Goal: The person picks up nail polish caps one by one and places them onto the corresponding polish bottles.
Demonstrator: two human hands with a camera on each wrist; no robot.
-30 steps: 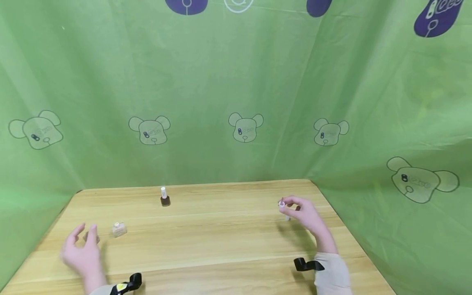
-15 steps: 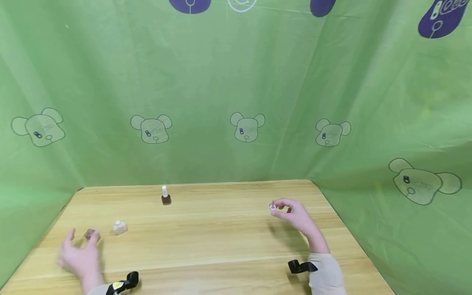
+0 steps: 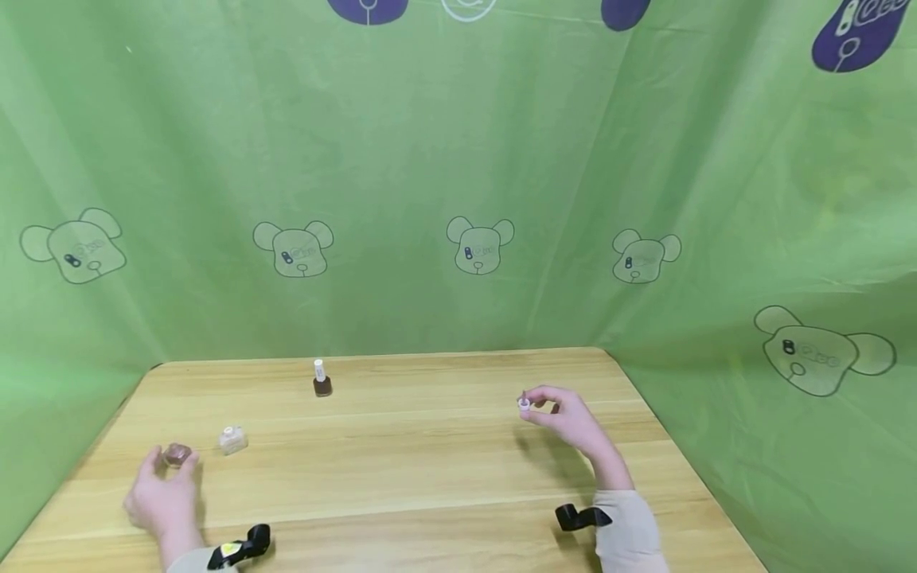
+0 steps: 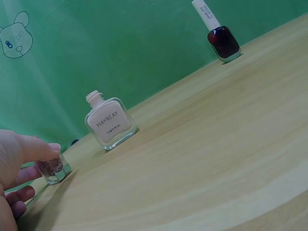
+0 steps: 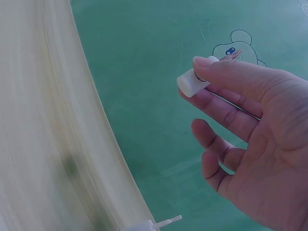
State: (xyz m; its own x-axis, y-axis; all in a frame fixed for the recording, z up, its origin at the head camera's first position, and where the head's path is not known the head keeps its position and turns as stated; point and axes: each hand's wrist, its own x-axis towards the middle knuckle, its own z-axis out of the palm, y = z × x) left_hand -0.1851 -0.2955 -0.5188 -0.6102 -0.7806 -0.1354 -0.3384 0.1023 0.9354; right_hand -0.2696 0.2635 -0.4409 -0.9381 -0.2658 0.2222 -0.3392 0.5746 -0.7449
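My left hand [image 3: 163, 497] pinches a small glittery reddish-brown nail polish bottle [image 3: 177, 454] between thumb and fingers at the left of the table. In the left wrist view the thumb covers the upper part of this bottle [image 4: 54, 169], whose clear base sits close over the wood. My right hand [image 3: 573, 422] holds a white nail polish cap [image 5: 192, 83] between thumb and fingertips, over the table's right side. Its reddish brush [image 5: 232, 55] points away from the fingers and upward in the head view. Just right of the left hand, a pale nail polish bottle [image 4: 110, 121] stands uncapped.
A dark red nail polish bottle [image 3: 322, 387] with its white cap on stands farther back. Another white cap with a brush [image 5: 139, 226] shows at the bottom of the right wrist view. Green curtain [image 3: 458, 159] hangs behind and beside the wooden table [image 3: 401, 469].
My right hand has moved left with the cap, slowing lately. The left hand's fingers have shifted around the glittery bottle, which now shows more in the head view.
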